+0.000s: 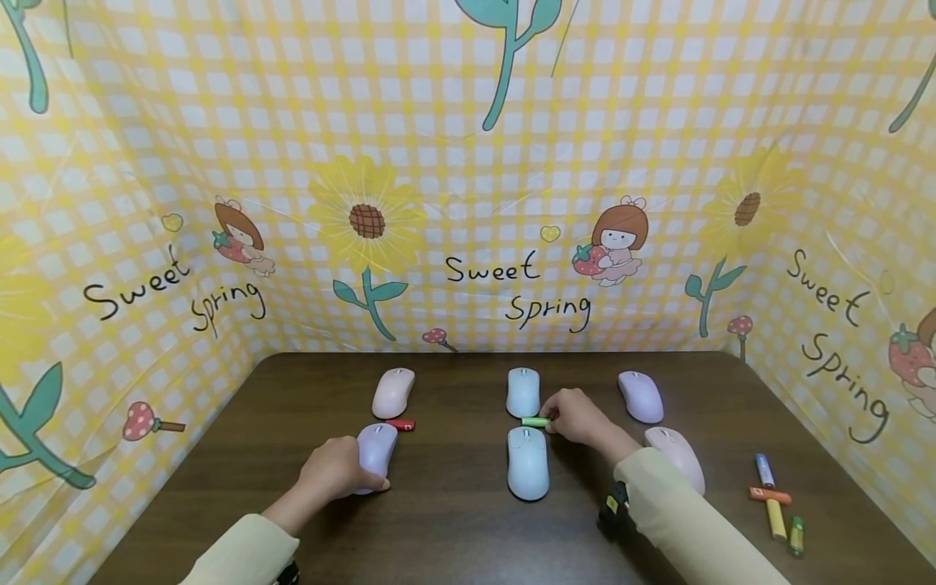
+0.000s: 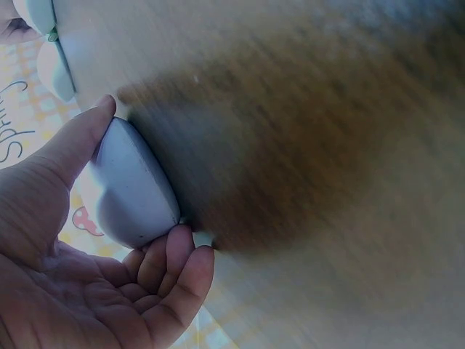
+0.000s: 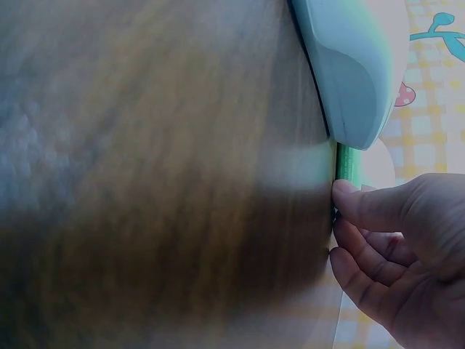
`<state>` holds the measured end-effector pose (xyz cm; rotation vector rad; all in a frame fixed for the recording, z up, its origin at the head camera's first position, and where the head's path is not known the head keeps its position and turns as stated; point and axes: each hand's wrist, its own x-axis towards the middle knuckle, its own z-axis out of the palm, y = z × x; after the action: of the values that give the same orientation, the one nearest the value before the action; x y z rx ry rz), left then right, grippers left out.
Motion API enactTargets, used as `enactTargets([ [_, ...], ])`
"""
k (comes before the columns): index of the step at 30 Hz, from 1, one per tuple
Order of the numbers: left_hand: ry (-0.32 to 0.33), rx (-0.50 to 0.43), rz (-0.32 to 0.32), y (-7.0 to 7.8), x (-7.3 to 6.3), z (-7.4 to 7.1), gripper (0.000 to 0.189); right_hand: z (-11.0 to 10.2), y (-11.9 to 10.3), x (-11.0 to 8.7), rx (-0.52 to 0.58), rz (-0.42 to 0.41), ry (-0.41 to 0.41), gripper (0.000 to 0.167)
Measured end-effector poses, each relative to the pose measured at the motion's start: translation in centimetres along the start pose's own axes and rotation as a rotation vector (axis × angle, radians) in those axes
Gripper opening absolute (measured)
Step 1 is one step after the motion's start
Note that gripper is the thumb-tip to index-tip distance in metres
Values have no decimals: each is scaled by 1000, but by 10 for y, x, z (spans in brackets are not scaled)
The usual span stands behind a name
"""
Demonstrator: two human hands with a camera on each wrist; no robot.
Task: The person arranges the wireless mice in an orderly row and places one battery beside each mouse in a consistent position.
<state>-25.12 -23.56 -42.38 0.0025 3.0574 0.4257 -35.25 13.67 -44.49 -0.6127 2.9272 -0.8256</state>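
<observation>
My left hand [image 1: 332,470] grips a purple computer mouse [image 1: 377,448] from its left side, thumb at the near end. In the left wrist view the thumb and curled fingers span the mouse [image 2: 134,189]. A red battery [image 1: 402,425] lies between that mouse and a pink mouse [image 1: 393,393] behind it. My right hand [image 1: 578,417] pinches the right end of a green battery [image 1: 534,422]. This battery lies crosswise between two light blue mice, one behind [image 1: 523,392] and one in front [image 1: 527,465]. The right wrist view shows the thumb at the green battery [image 3: 349,163].
At the right, another purple mouse [image 1: 641,396] stands behind a pink mouse [image 1: 676,457], which my right forearm partly covers. Farther right lie several batteries: blue [image 1: 764,470], orange [image 1: 770,495], yellow [image 1: 776,520] and green [image 1: 797,536]. A checked cloth [image 1: 483,187] encloses the brown table [image 1: 453,528].
</observation>
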Motion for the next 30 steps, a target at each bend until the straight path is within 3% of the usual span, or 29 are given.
enactTargets([
  [30, 10, 6, 4, 0, 0, 1, 64, 1, 3, 1, 10, 13, -18, 16],
])
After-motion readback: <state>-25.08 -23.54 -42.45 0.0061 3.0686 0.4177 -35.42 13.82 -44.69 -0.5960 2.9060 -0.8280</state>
